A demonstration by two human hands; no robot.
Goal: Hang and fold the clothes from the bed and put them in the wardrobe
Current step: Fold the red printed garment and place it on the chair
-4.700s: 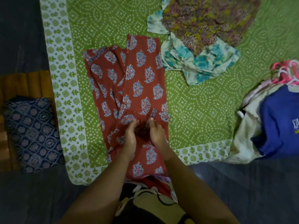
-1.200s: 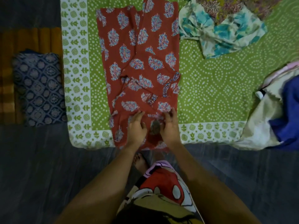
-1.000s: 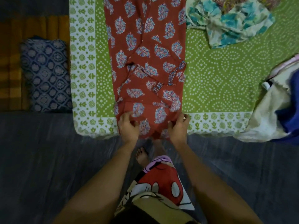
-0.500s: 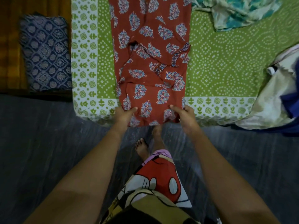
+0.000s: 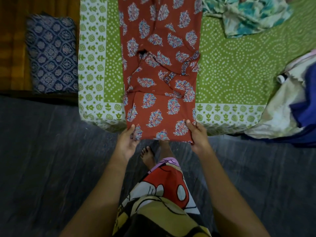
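Red printed garment (image 5: 160, 69) lies lengthwise on green bedsheet (image 5: 239, 69), near end overhanging the edge at 6 o'clock. Left hand (image 5: 127, 142) pinches its 7 o'clock corner, right hand (image 5: 196, 135) its 5 o'clock corner; thumbs on top.

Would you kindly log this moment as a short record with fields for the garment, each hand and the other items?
garment: red printed garment, laid lengthwise on the green bedsheet, near end hanging over the bed edge
left hand: grips the garment's near left corner
right hand: grips the garment's near right corner
other clothes: teal floral cloth at far right; cream and blue pile at the right edge
left of bed: navy patterned textile
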